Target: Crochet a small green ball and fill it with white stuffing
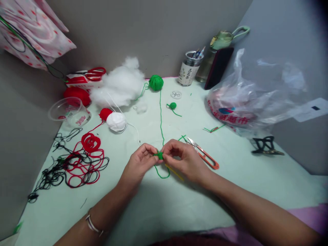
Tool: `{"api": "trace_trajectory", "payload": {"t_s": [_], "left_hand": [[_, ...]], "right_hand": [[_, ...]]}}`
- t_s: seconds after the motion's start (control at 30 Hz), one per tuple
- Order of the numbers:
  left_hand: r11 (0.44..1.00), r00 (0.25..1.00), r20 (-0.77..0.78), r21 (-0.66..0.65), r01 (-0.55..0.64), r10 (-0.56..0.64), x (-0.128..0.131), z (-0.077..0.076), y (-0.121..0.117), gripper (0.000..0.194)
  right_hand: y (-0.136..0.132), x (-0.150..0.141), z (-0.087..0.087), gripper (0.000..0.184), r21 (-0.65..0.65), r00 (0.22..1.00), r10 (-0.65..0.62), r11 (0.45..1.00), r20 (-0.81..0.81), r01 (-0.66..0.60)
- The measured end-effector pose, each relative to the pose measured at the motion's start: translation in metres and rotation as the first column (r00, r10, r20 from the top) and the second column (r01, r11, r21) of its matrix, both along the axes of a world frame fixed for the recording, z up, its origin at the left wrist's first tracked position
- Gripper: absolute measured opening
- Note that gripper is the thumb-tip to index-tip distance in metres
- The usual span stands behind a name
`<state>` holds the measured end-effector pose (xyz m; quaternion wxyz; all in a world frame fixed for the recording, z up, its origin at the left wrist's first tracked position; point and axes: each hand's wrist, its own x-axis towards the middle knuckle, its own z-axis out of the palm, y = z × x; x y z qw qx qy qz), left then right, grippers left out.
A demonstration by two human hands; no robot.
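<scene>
Between my two hands is a small green crocheted piece [160,155], pinched at both sides. My left hand [143,160] has its thumb and fingers closed on the left edge. Thumb and fingertips of my right hand [182,158] press on the other side. A thin yellow stick [176,174], perhaps a crochet hook, shows beneath my right hand; how it is held is hidden. A loop of green yarn [162,177] hangs below the piece, and a strand runs back to a green yarn ball [156,82]. Orange-handled thread snips [205,154] lie just right of my right hand.
Left are tangled black and red cords [77,164], a plastic cup [79,114], white yarn [116,122] and fluffy stuffing [120,83]. A small green ball [173,106] lies ahead. Right stand a pen can [189,70], phone [219,68], plastic bag [246,99] and black hair clip [266,146].
</scene>
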<state>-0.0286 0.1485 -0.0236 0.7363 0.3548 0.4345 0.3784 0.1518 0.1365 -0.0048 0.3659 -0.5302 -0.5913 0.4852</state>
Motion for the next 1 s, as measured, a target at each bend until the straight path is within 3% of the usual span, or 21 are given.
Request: {"api": "trace_trajectory", "payload": {"t_s": [0.23, 0.33, 0.5, 0.63, 0.8, 1.0], "left_hand": [[1.0, 1.0, -0.014, -0.008, -0.012, 0.012, 0.001, 0.001, 0.0, 0.034], [0.998, 1.0, 0.003, -0.064, -0.002, 0.002, 0.001, 0.002, 0.003, 0.034], [0.998, 0.999, -0.007, -0.04, 0.047, -0.047, 0.002, 0.003, 0.004, 0.032], [0.997, 0.999, -0.016, -0.055, 0.051, -0.052, 0.0, 0.006, 0.004, 0.032], [0.994, 1.0, 0.022, -0.105, 0.023, -0.021, -0.005, 0.007, 0.006, 0.028], [0.99, 0.997, 0.076, -0.139, 0.012, -0.001, -0.008, 0.007, 0.006, 0.027]], "right_hand": [[-0.002, 0.003, -0.002, 0.011, 0.173, 0.992, 0.026, 0.984, 0.122, -0.047], [-0.002, 0.004, 0.002, 0.012, 0.166, 0.987, 0.073, 0.981, 0.146, -0.097], [-0.001, 0.007, 0.009, 0.012, 0.141, 0.972, 0.174, 0.97, 0.16, -0.197], [0.001, 0.015, 0.007, 0.016, 0.215, 0.93, 0.195, 0.939, 0.311, -0.269], [0.002, 0.023, -0.001, 0.017, 0.336, 0.834, 0.13, 0.874, 0.536, -0.352], [0.007, 0.03, 0.002, 0.015, 0.368, 0.812, 0.028, 0.882, 0.584, -0.295]]}}
